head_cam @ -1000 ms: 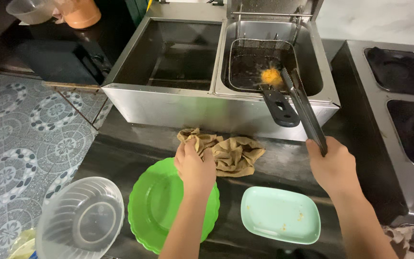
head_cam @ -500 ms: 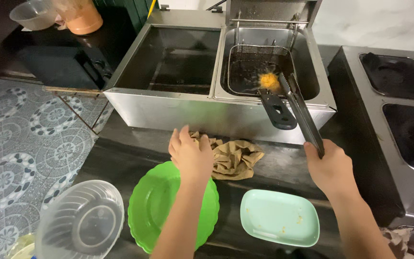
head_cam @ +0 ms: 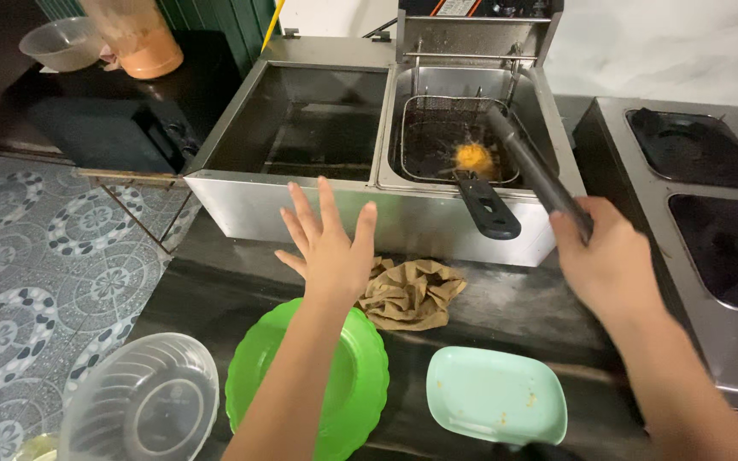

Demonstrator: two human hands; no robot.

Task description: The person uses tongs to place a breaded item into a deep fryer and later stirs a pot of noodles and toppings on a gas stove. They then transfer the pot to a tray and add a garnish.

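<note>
Right hand [head_cam: 612,256] is clamped around the near end of a pair of dark tongs [head_cam: 533,169], and those tongs run on a long diagonal, handle low at the right, tips pointing up and to the left, down into the fryer basket [head_cam: 459,137]. At the tips sits a golden-orange piece of fried food [head_cam: 474,157], just above the dark oil inside the wire basket. The basket's black handle [head_cam: 489,207] sticks out over the front rim toward the person, angled a little right.

Left hand [head_cam: 328,248] is up and spread wide, fingers fanned, holding nothing, hovering in front of the steel fryer [head_cam: 318,213]. The fryer's left tank [head_cam: 305,128] shows only dark liquid.

Down on the dark counter: a crumpled tan cloth [head_cam: 412,293] just below the fryer's front wall, a round green plate [head_cam: 360,384] under the left forearm, and a pale mint rectangular tray [head_cam: 493,397] beside it with a few crumbs. A clear plastic bowl [head_cam: 143,405] sits at the lower left. Far back left, an orange-bottomed jug [head_cam: 140,43] stands next to a second clear bowl [head_cam: 61,43]. At the very top, a dark control panel with an orange label strip [head_cam: 463,7] caps the fryer.
</note>
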